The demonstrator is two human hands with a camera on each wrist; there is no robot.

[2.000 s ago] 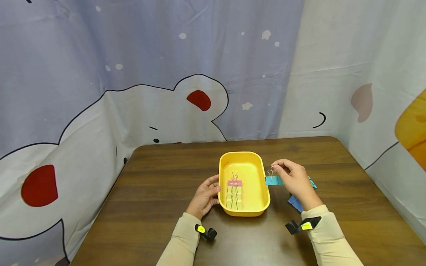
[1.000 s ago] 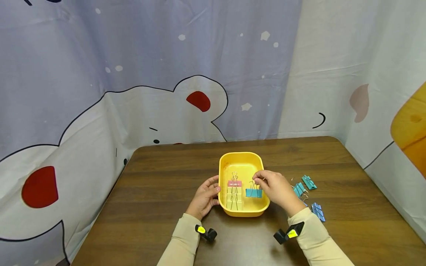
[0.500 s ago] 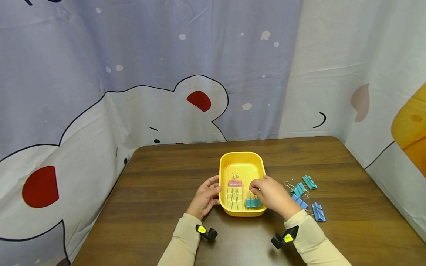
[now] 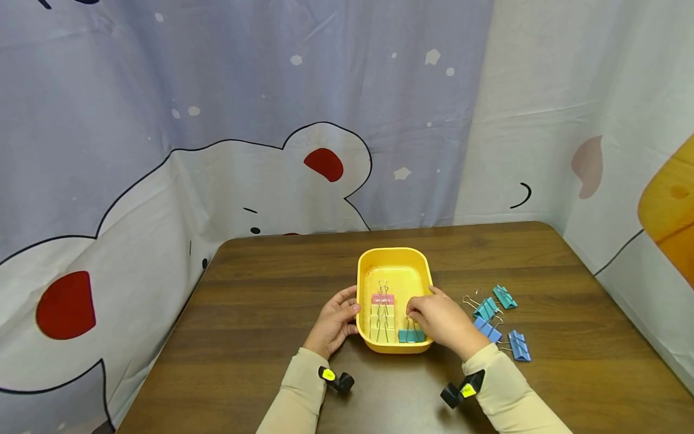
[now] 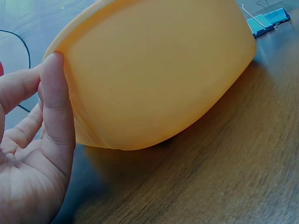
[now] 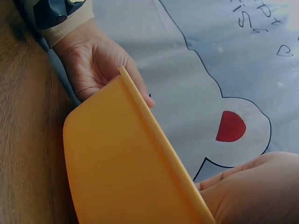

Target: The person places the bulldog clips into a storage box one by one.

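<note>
My left hand (image 4: 333,319) holds the left wall of a yellow plastic tray (image 4: 394,253), its digits right at the rim in the left wrist view. Inside the tray, along its left side, a pink binder clip (image 4: 382,299) and pale yellow binder clips (image 4: 382,331) stand in a column, wire handles pointing to the back. My right hand (image 4: 441,319) reaches over the right rim with curled fingers, pinching the wire handles of a teal binder clip (image 4: 411,336) in the front right corner of the tray. In the right wrist view the tray wall hides the fingertips.
On the table to the right lie two teal binder clips (image 4: 505,297) and two blue binder clips (image 4: 519,346), close together. The wooden table (image 4: 271,271) ends at a patterned curtain (image 4: 412,120) behind and at the sides.
My right hand has carried the teal binder clip from the right of the tray over its rim and down to the front right corner. The left hand has stayed at the tray.
</note>
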